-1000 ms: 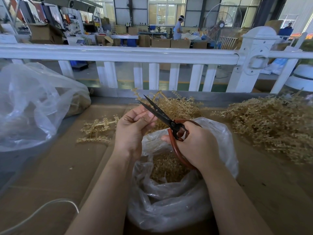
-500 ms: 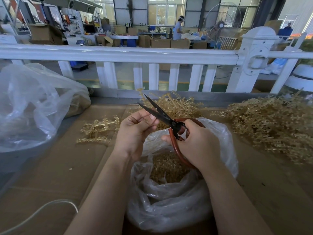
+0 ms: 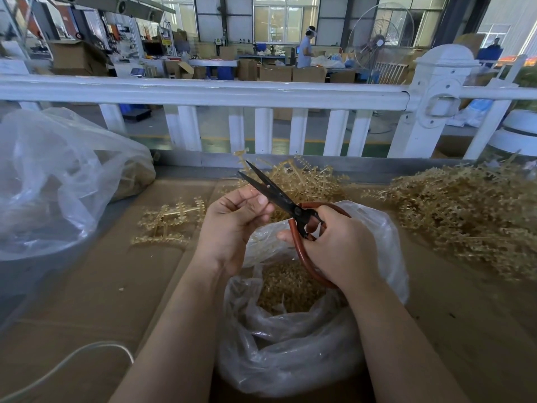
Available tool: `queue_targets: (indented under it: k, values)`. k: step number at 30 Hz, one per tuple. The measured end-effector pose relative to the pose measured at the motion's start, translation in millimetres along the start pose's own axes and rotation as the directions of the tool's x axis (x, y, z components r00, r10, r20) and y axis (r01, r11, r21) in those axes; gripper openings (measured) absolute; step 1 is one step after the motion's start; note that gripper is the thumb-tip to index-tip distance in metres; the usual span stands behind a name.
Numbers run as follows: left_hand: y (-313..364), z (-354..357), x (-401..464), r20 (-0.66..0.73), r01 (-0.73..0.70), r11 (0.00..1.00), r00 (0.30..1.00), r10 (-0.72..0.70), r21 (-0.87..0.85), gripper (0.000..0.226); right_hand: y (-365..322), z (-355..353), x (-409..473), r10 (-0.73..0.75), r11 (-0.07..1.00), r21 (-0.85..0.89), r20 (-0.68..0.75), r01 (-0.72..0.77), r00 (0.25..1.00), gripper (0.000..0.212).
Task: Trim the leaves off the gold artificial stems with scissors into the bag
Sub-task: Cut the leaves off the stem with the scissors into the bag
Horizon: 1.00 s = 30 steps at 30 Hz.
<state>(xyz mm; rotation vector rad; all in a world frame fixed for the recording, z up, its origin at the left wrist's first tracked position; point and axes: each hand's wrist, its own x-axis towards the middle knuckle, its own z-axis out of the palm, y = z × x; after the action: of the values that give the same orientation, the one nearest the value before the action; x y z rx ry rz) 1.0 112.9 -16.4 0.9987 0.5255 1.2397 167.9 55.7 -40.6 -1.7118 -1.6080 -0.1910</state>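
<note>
Black-bladed scissors [image 3: 271, 189] with red-brown handles point up and left, blades slightly apart. My right hand [image 3: 340, 245] grips their handles above the open clear plastic bag [image 3: 290, 359]. Cut gold leaves [image 3: 287, 286] lie inside that bag. My left hand [image 3: 232, 225] is beside the blades with curled fingers, pinching what looks like a gold stem [image 3: 240, 158], whose tip shows behind the blade tips. The rest of the stem is hidden by the hand.
A big heap of gold stems [image 3: 465, 216] lies at the right, another heap [image 3: 313, 181] behind the scissors, a few stems [image 3: 171, 222] at the left. A large clear bag [image 3: 58, 175] sits far left. White fence [image 3: 232, 91] behind; white cable [image 3: 72, 362] near left.
Both hands stay almost in place. The gold stem tip behind the blades has shifted slightly to the right, and my left fingers have moved a little against the blades.
</note>
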Motion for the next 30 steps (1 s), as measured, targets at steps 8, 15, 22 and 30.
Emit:
queue_targets:
  k: [8, 15, 22, 30]
  values:
    - [0.0, 2.1, -0.8, 0.004, -0.041, 0.999, 0.999, 0.041, 0.020, 0.013, -4.1, -4.4, -1.1, 0.010, 0.999, 0.033, -0.009, -0.009, 1.000, 0.066]
    - [-1.2, 1.9, -0.9, 0.025, -0.158, 0.956, 0.987, 0.157, 0.246, 0.006, -5.6, -7.0, -2.9, -0.028, 0.999, 0.028, -0.032, 0.029, 0.999, 0.057]
    - [-2.6, 0.9, 0.2, 0.058, -0.192, 0.929, 0.981, 0.183, 0.316, 0.001, -2.8, -4.2, -1.4, -0.015, 0.999, 0.035, -0.019, 0.016, 1.000, 0.058]
    - [-1.8, 5.1, -2.9, -0.005, -0.012, 0.985, 1.000, 0.013, 0.172, 0.012, -2.6, -1.4, 1.9, 0.210, 0.898, 0.385, 0.051, -0.213, 0.976, 0.043]
